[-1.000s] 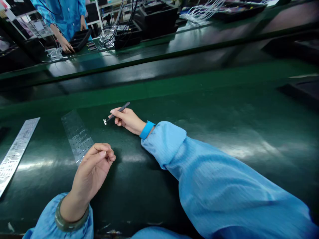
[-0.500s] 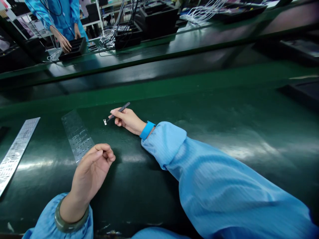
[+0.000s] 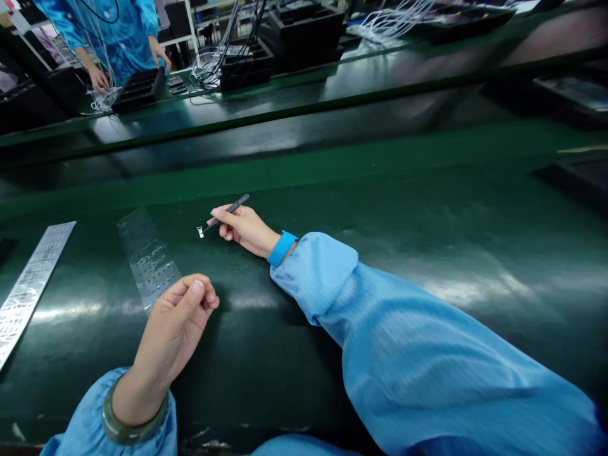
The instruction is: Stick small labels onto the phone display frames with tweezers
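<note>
My right hand (image 3: 243, 228) rests on the dark green bench (image 3: 427, 228) and pinches dark tweezers (image 3: 227, 211). A tiny white piece (image 3: 200, 232) sits at the tweezer tips. My left hand (image 3: 177, 329) lies nearer to me, its fingers curled in against the thumb, with nothing visible in them. It is right beside the near end of a clear plastic strip (image 3: 146, 258) that lies flat on the bench. Both arms wear light blue sleeves, with a blue band on the right wrist and a green bangle on the left.
A longer silvery strip (image 3: 29, 286) lies at the far left. Beyond a dark conveyor channel (image 3: 285, 136), a second bench holds black trays (image 3: 139, 88), stacked black bins (image 3: 304, 31) and white cables (image 3: 389, 22). Another person in blue (image 3: 109, 31) works there.
My hands have hardly moved; the left thumb shifted slightly over the curled fingers. The other person's hands moved apart at the black tray, one going further left.
</note>
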A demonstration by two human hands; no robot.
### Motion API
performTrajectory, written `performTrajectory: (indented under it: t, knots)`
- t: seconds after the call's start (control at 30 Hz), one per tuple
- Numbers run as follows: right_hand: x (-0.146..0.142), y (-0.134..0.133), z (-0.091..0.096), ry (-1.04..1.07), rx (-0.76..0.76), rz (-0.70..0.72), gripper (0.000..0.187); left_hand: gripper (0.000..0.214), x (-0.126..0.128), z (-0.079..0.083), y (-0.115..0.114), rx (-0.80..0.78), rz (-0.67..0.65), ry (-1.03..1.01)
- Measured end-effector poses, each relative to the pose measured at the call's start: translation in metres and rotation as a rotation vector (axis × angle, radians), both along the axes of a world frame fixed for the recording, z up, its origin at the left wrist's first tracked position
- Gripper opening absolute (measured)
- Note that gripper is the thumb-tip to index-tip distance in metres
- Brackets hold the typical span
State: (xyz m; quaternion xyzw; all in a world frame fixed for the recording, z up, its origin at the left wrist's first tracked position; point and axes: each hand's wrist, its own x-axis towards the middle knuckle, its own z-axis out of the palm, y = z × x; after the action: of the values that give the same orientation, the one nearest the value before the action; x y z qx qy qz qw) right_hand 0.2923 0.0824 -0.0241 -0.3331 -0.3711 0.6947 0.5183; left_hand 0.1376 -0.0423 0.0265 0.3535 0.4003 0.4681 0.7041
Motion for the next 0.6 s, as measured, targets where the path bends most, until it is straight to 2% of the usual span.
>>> performTrajectory:
  t: [0.43, 0.53, 0.6]
  knots:
    - [-0.0001, 0.0, 0.0005, -0.013, -0.007, -0.005, 0.011, 0.022, 0.0019, 0.0002, 0.0001, -0.071, 0.042, -0.071]
    - [0.0001, -0.0004, 0.0003, -0.012, -0.006, -0.004, 0.011, 0.025, 0.0008, 0.0037, 0.0012, -0.171, 0.021, -0.143]
    - [0.0002, -0.0008, 0.0006, -0.011, -0.003, -0.003, 0.011, 0.03, -0.0016, 0.0082, 0.0022, -0.288, -0.055, -0.241]
